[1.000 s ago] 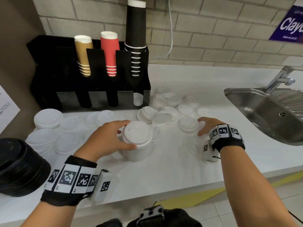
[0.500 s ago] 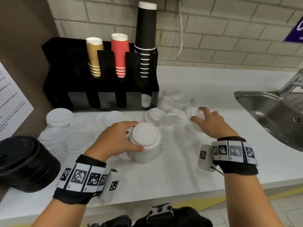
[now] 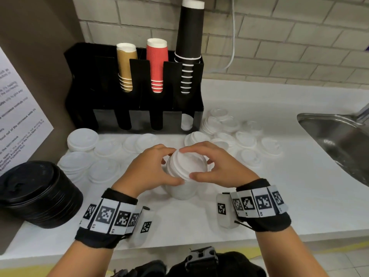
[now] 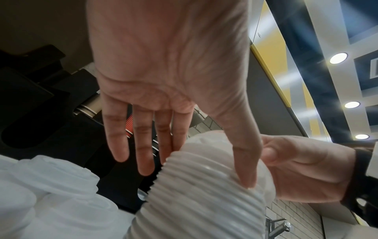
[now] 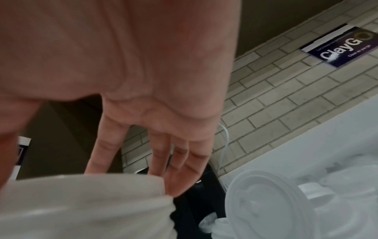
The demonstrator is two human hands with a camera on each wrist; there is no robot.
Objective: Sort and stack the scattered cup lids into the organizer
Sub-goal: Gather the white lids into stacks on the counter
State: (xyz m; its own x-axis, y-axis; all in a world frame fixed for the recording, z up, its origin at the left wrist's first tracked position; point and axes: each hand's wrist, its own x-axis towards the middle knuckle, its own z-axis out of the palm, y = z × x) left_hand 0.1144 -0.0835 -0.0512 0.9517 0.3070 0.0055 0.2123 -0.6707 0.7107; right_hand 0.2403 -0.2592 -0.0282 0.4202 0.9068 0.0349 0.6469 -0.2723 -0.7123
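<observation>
A tall stack of white lids (image 3: 182, 188) stands on the counter in the middle of the head view. My left hand (image 3: 159, 166) grips its upper part; in the left wrist view the thumb lies down the ribbed stack (image 4: 204, 194). My right hand (image 3: 207, 164) pinches the top white lid (image 3: 187, 162), which sits tilted on the stack. The black organizer (image 3: 135, 92) stands behind, with brown, red and black cups in its upper slots. One white lid (image 3: 186, 121) shows in its lower right slot. Loose white lids lie to the left (image 3: 103, 168) and to the right (image 3: 245, 138).
A stack of black lids (image 3: 38, 194) sits at the left front. A steel sink (image 3: 339, 140) is sunk into the counter at the right. A brick wall with a white cable (image 3: 232, 41) runs behind. The counter's front edge lies just below my wrists.
My right hand left the loose lids on the right and came to the top of the stack with a lid. My left hand stayed on the stack.
</observation>
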